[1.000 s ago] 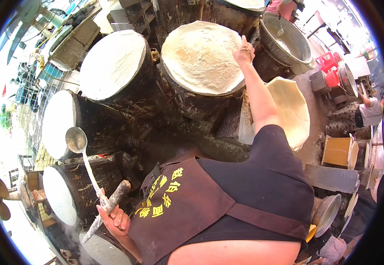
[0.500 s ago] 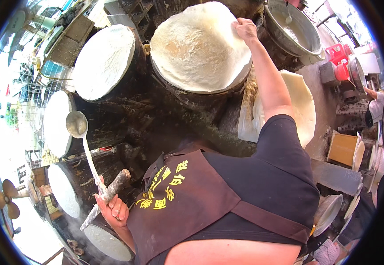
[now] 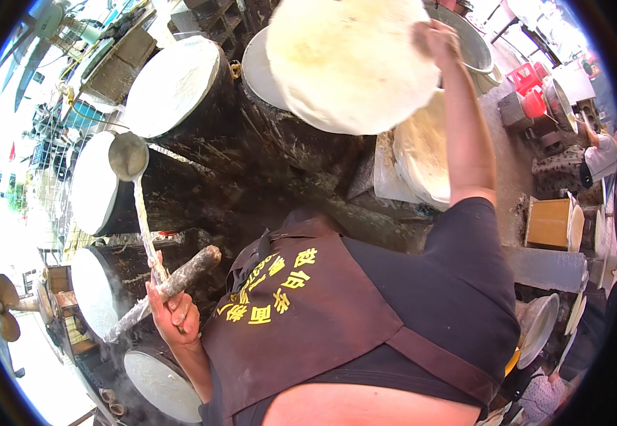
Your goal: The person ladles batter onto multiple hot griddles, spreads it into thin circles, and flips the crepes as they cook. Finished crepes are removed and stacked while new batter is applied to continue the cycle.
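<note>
My right hand (image 3: 436, 44), blurred, grips the edge of a large round, pale, thin sheet (image 3: 344, 64), lifted partly off a pale drum top (image 3: 259, 67). My left hand (image 3: 177, 312), lower left, is wrapped round a long-handled metal ladle (image 3: 128, 157) and a rough, flour-crusted stick (image 3: 193, 271), which cross in my fingers. Beside my right forearm lies a folded, yellowish sheet (image 3: 418, 156) on a pale support, partly hidden by the lifted one.
Dark drums with white round tops (image 3: 170, 85) stand in an arc to the left. A metal pot (image 3: 472, 39) is behind my right hand. Red plastic items (image 3: 532, 99), a wooden box (image 3: 546, 224), a fan (image 3: 0, 305) and another person's sleeve (image 3: 599, 153) are farther out.
My right hand has pulled the round sheet up and rightward off its drum, uncovering the left of that top. My left hand, ladle and stick have risen a little.
</note>
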Motion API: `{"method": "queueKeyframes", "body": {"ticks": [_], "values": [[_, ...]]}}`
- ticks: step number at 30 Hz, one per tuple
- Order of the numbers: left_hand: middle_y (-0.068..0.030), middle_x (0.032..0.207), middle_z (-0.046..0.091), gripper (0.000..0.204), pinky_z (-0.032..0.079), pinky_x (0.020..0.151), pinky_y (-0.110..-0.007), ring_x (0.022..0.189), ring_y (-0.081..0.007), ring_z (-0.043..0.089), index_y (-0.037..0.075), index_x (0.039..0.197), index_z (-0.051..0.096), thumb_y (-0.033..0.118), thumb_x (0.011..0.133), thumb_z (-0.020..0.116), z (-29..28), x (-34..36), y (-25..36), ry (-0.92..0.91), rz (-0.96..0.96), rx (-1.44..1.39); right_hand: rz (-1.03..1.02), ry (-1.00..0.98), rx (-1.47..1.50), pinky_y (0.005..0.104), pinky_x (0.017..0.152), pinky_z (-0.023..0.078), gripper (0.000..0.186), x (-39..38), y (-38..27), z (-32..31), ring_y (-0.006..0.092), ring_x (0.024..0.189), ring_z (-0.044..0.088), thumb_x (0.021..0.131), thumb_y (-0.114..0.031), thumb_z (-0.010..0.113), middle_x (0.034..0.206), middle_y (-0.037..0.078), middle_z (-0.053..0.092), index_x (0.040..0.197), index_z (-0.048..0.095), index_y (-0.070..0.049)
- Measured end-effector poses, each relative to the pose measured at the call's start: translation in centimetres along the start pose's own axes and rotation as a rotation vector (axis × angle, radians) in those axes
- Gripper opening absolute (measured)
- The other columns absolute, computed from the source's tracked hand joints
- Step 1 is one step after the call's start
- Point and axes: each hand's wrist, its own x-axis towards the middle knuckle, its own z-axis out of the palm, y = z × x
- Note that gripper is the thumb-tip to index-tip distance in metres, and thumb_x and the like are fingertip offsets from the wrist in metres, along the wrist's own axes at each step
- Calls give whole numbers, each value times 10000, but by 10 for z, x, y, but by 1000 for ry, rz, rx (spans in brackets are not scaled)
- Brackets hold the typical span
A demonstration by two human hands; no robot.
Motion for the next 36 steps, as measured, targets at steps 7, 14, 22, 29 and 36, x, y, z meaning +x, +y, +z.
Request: {"method": "queueKeyframes", "body": {"ticks": [7,14,22,29,36], "values": [[20,599,364,557,303,253,-182,383,-32,300,200,1496,181,369,1013,399,-18,-6,-2,-95,-158,58,-236,140,-655,310,625,511,315,-7,-26,-227,132,655,622,948,-330,526,767,78,682,981,681,-57],[15,623,359,582,299,262,-159,401,-27,304,193,1502,125,355,1015,399,-14,-10,0,-212,-272,19,-480,258,-737,403,587,514,266,-167,-56,-191,273,628,635,928,-271,540,692,119,641,844,674,-57],[11,633,370,582,324,261,-173,397,-38,328,191,1498,150,357,1007,417,8,-17,-20,-134,-253,27,-255,3,-731,405,767,504,119,-326,76,-122,269,894,608,714,-82,648,928,119,655,828,681,-98],[4,650,415,566,312,260,-193,371,-40,351,244,1487,187,423,998,409,41,-22,-58,12,-283,-124,116,-502,-676,422,908,454,323,-320,75,-107,334,1066,558,774,-172,613,1095,160,618,1091,638,-119],[3,658,412,469,341,289,-200,416,-52,372,246,1443,302,359,1003,420,56,0,-19,103,-216,-88,-80,-722,106,355,857,493,374,-218,-114,11,306,970,618,820,-123,676,1078,169,629,1184,613,-68]]}}
